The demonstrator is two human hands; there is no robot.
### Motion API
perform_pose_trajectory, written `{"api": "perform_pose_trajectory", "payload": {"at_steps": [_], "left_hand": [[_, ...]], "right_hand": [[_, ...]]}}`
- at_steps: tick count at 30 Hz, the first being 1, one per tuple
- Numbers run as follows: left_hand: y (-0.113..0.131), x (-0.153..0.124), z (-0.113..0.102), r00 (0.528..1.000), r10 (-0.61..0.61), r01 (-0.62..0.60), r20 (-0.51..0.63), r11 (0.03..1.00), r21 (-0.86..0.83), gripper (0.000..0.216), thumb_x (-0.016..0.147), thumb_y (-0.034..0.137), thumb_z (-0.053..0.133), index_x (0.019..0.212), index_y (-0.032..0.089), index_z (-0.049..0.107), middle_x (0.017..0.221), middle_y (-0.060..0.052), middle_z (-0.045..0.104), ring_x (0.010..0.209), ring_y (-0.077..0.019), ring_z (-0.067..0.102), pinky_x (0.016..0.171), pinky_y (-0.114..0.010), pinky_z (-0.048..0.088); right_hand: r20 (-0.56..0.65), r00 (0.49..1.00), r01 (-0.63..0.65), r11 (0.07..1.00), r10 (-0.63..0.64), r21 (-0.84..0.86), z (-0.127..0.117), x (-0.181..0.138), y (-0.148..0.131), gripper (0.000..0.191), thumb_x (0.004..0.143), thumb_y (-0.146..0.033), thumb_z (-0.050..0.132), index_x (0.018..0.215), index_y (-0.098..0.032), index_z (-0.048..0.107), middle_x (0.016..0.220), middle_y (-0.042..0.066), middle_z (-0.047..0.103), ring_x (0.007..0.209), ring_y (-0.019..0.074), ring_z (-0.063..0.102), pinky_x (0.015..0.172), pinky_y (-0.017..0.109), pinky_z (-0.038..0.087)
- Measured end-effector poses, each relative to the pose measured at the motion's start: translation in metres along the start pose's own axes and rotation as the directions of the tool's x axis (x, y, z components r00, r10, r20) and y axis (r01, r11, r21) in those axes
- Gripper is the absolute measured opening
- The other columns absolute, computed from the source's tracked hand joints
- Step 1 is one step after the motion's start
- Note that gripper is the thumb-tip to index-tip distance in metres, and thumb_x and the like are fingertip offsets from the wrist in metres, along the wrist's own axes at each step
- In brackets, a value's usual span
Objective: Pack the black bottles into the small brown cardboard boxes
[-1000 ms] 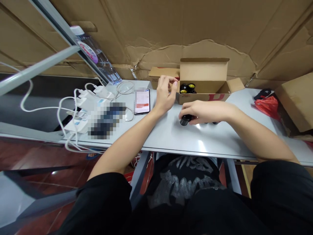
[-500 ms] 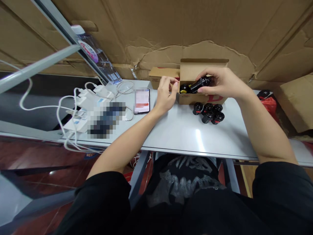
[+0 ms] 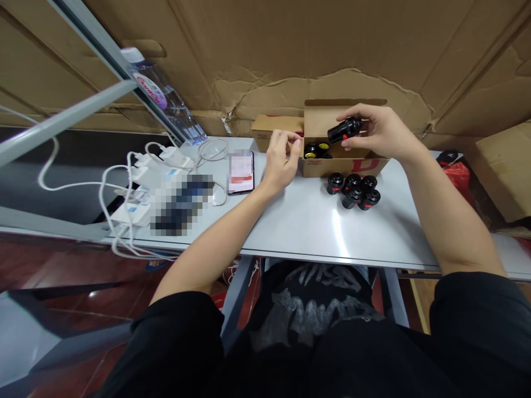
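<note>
My right hand [image 3: 375, 130] pinches a black plastic cylinder with a stepped end and a red mark [image 3: 345, 130], tilted above an open cardboard box [image 3: 317, 167]. Inside the box, several more black cylinders, some showing yellow ends [image 3: 310, 155], lie at its left side. My left hand [image 3: 284, 157] is at the box's left edge, fingers bent and thumb and fingertips closed on that side; the exact contact is partly hidden. Just in front of the box, several black cylinders with red marks [image 3: 352, 197] stand grouped upright on the white table [image 3: 290, 226].
A phone with a lit screen [image 3: 241, 174] lies left of my left forearm. Farther left are white power strips [image 3: 131, 211] with tangled cables and a blurred-out dark object. A water bottle [image 3: 170, 102] leans by the metal frame. Another carton [image 3: 274, 125] stands behind my left hand.
My right hand has lifted the black cylinder up and slightly right, out of the box, turning it so its red mark shows. My left hand has stayed at the box's edge.
</note>
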State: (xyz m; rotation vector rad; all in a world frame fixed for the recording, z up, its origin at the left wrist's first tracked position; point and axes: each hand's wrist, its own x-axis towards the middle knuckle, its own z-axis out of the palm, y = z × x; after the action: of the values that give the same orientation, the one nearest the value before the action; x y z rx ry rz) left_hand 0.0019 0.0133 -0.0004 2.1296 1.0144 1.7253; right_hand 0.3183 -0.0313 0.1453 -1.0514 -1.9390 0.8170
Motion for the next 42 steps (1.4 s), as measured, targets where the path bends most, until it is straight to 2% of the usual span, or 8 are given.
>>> {"api": "perform_pose_trajectory", "payload": {"at_steps": [2,5,10,16,24,31,37,42], "left_hand": [[0.005,0.001,-0.001,1.000,-0.009,0.009,0.000,1.000,0.007,0.075,0.124,0.097,0.047,0.126,0.029,0.078,0.124,-0.012,0.077,0.113,-0.0292,0.080,0.119,-0.060,0.074],[0.013,0.002,-0.002,1.000,-0.025,0.025,-0.008,1.000,0.017,0.078,0.123,0.100,0.046,0.122,0.028,0.078,0.120,-0.011,0.077,0.108,-0.0285,0.080,0.114,-0.059,0.076],[0.020,0.002,-0.002,0.999,-0.036,0.036,-0.009,0.999,0.020,0.081,0.120,0.103,0.045,0.120,0.029,0.077,0.116,-0.010,0.074,0.105,-0.0277,0.077,0.112,-0.058,0.076],[0.014,0.001,0.000,0.999,-0.036,0.036,-0.008,0.999,0.023,0.081,0.121,0.103,0.045,0.122,0.029,0.079,0.118,-0.010,0.074,0.102,-0.0265,0.075,0.115,-0.058,0.075],[0.010,0.000,0.001,1.000,-0.012,0.012,-0.007,1.000,0.029,0.079,0.121,0.101,0.046,0.122,0.030,0.078,0.118,-0.011,0.074,0.105,-0.0278,0.076,0.116,-0.060,0.074],[0.007,-0.001,0.002,1.000,-0.005,0.006,-0.022,0.999,0.033,0.077,0.122,0.100,0.047,0.121,0.030,0.077,0.120,-0.010,0.077,0.098,-0.0252,0.076,0.108,-0.055,0.076],[0.005,-0.002,0.001,1.000,-0.001,0.002,-0.019,0.999,0.040,0.075,0.124,0.098,0.046,0.121,0.030,0.077,0.120,-0.010,0.077,0.101,-0.0253,0.076,0.111,-0.055,0.076],[0.009,-0.001,0.001,1.000,-0.005,0.006,-0.014,0.998,0.055,0.077,0.124,0.099,0.045,0.119,0.029,0.076,0.117,-0.009,0.075,0.102,-0.0252,0.075,0.108,-0.050,0.074]], "right_hand": [[0.025,1.000,0.005,1.000,-0.004,-0.030,-0.002,0.001,-0.001,0.064,0.076,-0.047,0.116,0.134,-0.032,0.093,0.121,0.007,0.094,0.128,0.0396,0.085,0.124,0.061,0.074],[0.060,0.998,0.009,0.995,-0.003,-0.102,-0.006,0.001,-0.002,0.065,0.081,-0.053,0.112,0.140,-0.034,0.093,0.124,0.008,0.095,0.133,0.0433,0.083,0.122,0.064,0.072],[0.053,0.999,0.002,0.984,0.007,-0.177,-0.005,0.001,-0.003,0.068,0.084,-0.064,0.106,0.145,-0.037,0.093,0.136,0.009,0.094,0.132,0.0473,0.087,0.118,0.067,0.076],[0.081,0.996,-0.010,0.985,0.024,-0.171,-0.004,0.005,0.007,0.077,0.082,-0.072,0.107,0.146,-0.033,0.093,0.126,0.011,0.094,0.120,0.0478,0.089,0.112,0.069,0.076],[0.045,0.999,0.000,0.958,0.014,-0.287,-0.007,0.011,0.023,0.069,0.086,-0.072,0.102,0.142,-0.032,0.095,0.126,0.010,0.095,0.117,0.0460,0.089,0.108,0.065,0.076],[0.200,0.980,0.042,0.951,0.021,-0.306,-0.016,0.012,0.034,0.065,0.083,-0.066,0.105,0.138,-0.031,0.097,0.132,0.011,0.097,0.125,0.0476,0.089,0.111,0.067,0.077],[0.089,0.996,0.042,0.873,0.002,-0.485,-0.019,0.011,0.028,0.054,0.086,-0.050,0.101,0.136,-0.030,0.095,0.125,0.012,0.097,0.125,0.0490,0.089,0.114,0.066,0.073],[0.097,0.995,0.052,0.862,-0.003,-0.505,-0.019,0.012,0.035,0.054,0.091,-0.056,0.097,0.138,-0.029,0.092,0.132,0.013,0.097,0.124,0.0470,0.087,0.115,0.063,0.070]]}}
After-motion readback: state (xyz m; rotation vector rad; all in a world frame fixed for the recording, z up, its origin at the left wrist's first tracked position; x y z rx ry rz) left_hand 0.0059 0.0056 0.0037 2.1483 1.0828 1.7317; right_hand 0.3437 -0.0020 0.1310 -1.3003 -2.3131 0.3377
